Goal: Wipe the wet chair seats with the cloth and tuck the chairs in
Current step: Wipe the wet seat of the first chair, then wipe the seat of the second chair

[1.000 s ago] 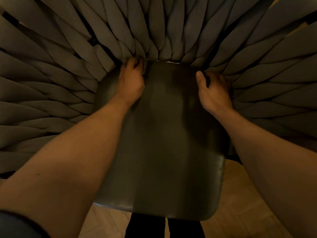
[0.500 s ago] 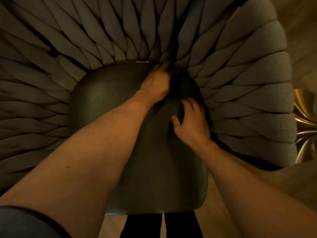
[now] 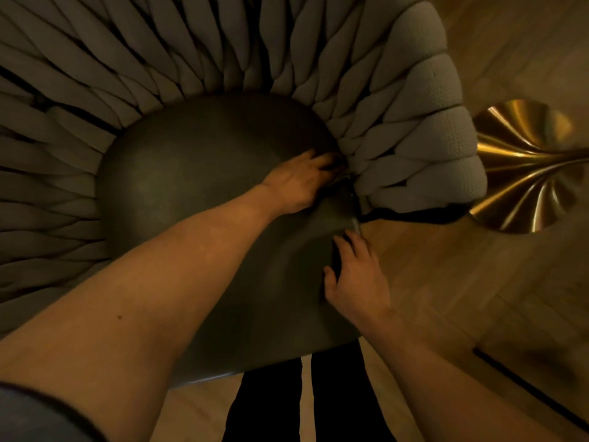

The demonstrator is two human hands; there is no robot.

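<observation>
I see my left hand (image 3: 298,183) at the right rear of the dark chair seat (image 3: 197,173), fingers pushed into the gap beside the woven grey backrest (image 3: 424,129). My right hand (image 3: 353,279) presses spread fingers on the seat's right edge. I cannot tell where the cloth is.
</observation>
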